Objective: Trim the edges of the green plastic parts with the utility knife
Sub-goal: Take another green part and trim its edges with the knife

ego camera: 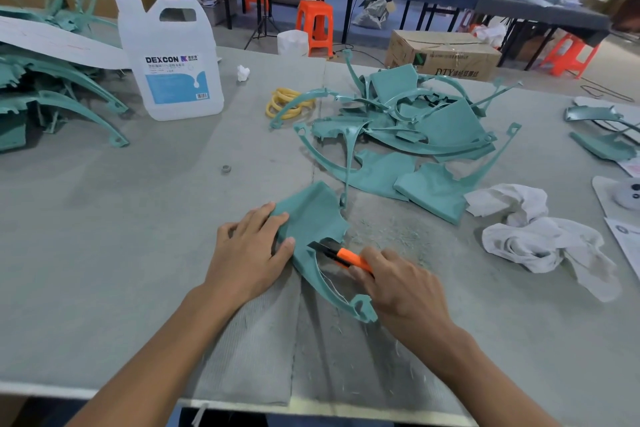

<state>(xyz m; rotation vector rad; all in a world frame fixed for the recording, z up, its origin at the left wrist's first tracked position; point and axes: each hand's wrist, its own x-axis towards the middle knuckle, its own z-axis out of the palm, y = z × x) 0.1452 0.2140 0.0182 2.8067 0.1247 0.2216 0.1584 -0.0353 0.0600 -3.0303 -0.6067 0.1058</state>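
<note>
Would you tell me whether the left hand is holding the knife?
No, the right hand grips the knife while the left hand presses on the green part.

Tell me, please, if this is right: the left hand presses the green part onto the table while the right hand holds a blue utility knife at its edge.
Not quite: the head view shows the utility knife is orange, not blue. The rest holds: the left hand presses the green part onto the table while the right hand holds that knife at its edge.
</note>
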